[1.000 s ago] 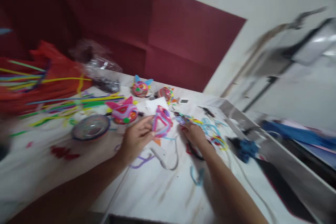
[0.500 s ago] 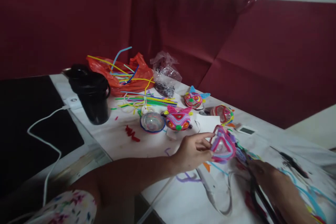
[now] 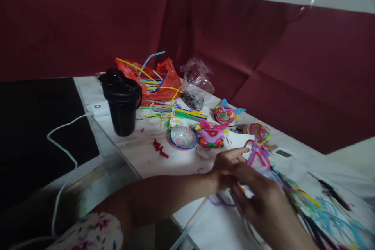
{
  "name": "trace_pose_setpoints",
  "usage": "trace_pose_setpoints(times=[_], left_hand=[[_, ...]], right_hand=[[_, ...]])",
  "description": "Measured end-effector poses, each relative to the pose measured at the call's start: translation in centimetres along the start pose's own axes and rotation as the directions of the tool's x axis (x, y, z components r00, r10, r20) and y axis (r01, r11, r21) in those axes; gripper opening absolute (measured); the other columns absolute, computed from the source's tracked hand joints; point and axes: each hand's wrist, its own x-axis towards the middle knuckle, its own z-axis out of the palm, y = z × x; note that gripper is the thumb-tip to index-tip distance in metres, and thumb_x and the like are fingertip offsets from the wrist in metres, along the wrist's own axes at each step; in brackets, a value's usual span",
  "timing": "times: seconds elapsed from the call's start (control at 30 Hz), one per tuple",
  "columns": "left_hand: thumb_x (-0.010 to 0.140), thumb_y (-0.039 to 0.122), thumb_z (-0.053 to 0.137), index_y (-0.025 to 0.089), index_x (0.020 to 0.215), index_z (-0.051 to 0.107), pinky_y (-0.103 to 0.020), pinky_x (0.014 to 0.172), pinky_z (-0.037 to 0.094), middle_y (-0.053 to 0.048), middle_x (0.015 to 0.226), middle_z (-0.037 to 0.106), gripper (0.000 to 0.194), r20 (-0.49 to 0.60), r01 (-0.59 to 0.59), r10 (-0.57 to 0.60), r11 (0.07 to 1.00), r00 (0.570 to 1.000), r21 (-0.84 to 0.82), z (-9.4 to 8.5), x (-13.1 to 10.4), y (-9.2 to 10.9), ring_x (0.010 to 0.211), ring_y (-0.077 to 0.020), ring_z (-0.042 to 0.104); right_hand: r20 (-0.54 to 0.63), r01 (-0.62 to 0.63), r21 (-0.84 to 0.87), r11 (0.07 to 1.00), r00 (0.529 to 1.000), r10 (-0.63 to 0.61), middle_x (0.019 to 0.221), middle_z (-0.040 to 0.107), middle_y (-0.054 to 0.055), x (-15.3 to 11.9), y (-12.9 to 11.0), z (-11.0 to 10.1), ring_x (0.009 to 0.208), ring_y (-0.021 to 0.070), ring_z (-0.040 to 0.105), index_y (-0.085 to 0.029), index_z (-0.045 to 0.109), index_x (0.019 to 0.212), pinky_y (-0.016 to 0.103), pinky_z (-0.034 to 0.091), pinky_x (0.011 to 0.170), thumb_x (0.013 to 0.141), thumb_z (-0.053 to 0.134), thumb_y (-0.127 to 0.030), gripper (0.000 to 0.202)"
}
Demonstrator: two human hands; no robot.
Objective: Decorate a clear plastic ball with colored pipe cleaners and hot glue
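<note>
My left hand [image 3: 224, 166] is closed on a small pink and purple fuzzy pipe-cleaner piece [image 3: 258, 158] with a triangular outline, held above the table. In front of it, my right hand [image 3: 258, 191] reaches across, blurred, covering part of the left hand and a white tool beneath it. Whether its fingers grip that tool is hidden. Close by stands a pink animal-face craft [image 3: 210, 134] with orange eyes and a green nose. A clear bowl [image 3: 183, 137] with a blue rim sits left of it. Black-handled scissors [image 3: 312, 222] lie at the lower right.
A black lidded cup [image 3: 121, 105] stands left, beside a white power strip [image 3: 99, 109]. Behind are a red bag [image 3: 164, 93] of pipe cleaners and a clear plastic bag [image 3: 197, 84]. Another animal face [image 3: 225, 114], a small white display device [image 3: 283, 152] and blue strands [image 3: 331, 211] lie rightward.
My right hand has moved left from the scissors, across in front of my left hand. The left hand still holds the pink and purple piece. The view has turned slightly left.
</note>
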Motion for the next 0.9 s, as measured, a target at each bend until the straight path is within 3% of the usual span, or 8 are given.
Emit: trace_pose_setpoints(times=[0.1,0.17,0.33,0.5,0.6,0.73,0.83,0.9], left_hand=[[0.054,0.008,0.075,0.022,0.107,0.079,-0.035,0.081,0.059,-0.001,0.072,0.067,0.055,-0.019,-0.021,0.021,0.999,1.000,0.024,-0.4,0.2,0.0,0.073,-0.0201,0.070],[0.053,0.006,0.072,0.020,0.108,0.078,-0.035,0.086,0.059,0.000,0.070,0.067,0.057,-0.030,-0.029,0.030,0.999,0.999,0.041,-0.5,0.4,0.2,0.075,-0.0196,0.070],[0.058,0.012,0.069,0.016,0.115,0.072,-0.028,0.067,0.060,0.002,0.074,0.066,0.057,-0.038,-0.036,0.037,0.998,0.999,0.048,-0.5,0.5,1.9,0.069,-0.0167,0.067],[0.063,0.021,0.074,0.015,0.120,0.067,-0.028,0.069,0.060,0.003,0.077,0.070,0.058,-0.100,-0.112,0.116,0.993,0.988,0.044,-0.4,0.6,3.8,0.074,-0.0166,0.069],[0.068,0.025,0.077,0.018,0.126,0.064,-0.035,0.081,0.061,0.004,0.080,0.073,0.060,-0.156,-0.168,0.185,0.979,0.970,0.115,-0.4,1.1,4.7,0.082,-0.0179,0.072],[0.067,0.023,0.079,0.030,0.119,0.069,-0.043,0.092,0.059,0.014,0.076,0.075,0.054,-0.207,-0.147,0.190,0.967,0.960,0.206,-0.2,1.4,5.8,0.083,-0.0169,0.074],[0.064,0.026,0.079,0.037,0.116,0.069,-0.044,0.096,0.057,0.022,0.073,0.074,0.055,-0.247,-0.066,0.154,0.941,0.957,0.331,0.2,1.3,6.5,0.085,-0.0156,0.075],[0.063,0.030,0.080,0.039,0.114,0.069,-0.044,0.095,0.057,0.025,0.075,0.074,0.053,-0.292,-0.070,0.208,0.905,0.934,0.420,0.6,1.1,6.8,0.086,-0.0152,0.076]], right_hand=[[0.077,0.045,-0.008,0.999,0.996,-0.044,0.077,0.071,0.005,0.8,-2.7,1.7,0.070,0.0230,0.072,-0.026,0.064,0.086,0.033,0.061,0.060,0.086,0.048,-0.008,0.025],[0.053,0.013,-0.007,1.000,0.999,-0.012,0.076,0.068,0.005,0.5,-3.7,1.6,0.070,0.0210,0.070,-0.025,0.063,0.086,0.031,0.060,0.061,0.087,0.049,-0.007,0.022],[-0.135,-0.194,-0.042,0.980,0.973,0.187,0.081,0.067,0.003,-1.8,-2.9,-1.0,0.070,0.0164,0.067,-0.024,0.062,0.093,0.025,0.055,0.059,0.088,0.049,-0.005,0.024],[-0.265,-0.441,-0.116,0.890,0.877,0.400,0.072,0.066,0.000,-5.4,2.7,-3.3,0.061,0.0168,0.064,-0.024,0.064,0.083,0.027,0.052,0.057,0.079,0.050,-0.007,0.023],[-0.204,-0.649,-0.209,0.731,0.761,0.617,0.075,0.070,0.002,-7.9,7.1,-4.9,0.064,0.0193,0.065,-0.025,0.067,0.084,0.029,0.052,0.062,0.075,0.052,-0.008,0.024],[-0.245,-0.755,-0.260,0.602,0.655,0.715,0.079,0.075,0.005,-10.8,11.7,-7.4,0.070,0.0206,0.068,-0.022,0.069,0.079,0.028,0.051,0.067,0.079,0.053,-0.010,0.020],[-0.287,-0.813,-0.278,0.511,0.578,0.764,0.079,0.076,0.005,-12.9,14.2,-9.6,0.072,0.0195,0.070,-0.019,0.072,0.080,0.026,0.051,0.071,0.078,0.051,-0.007,0.025],[-0.310,-0.841,-0.285,0.459,0.534,0.786,0.081,0.077,0.006,-14.4,15.3,-11.1,0.074,0.0190,0.070,-0.017,0.074,0.083,0.025,0.051,0.072,0.078,0.052,-0.006,0.026]])
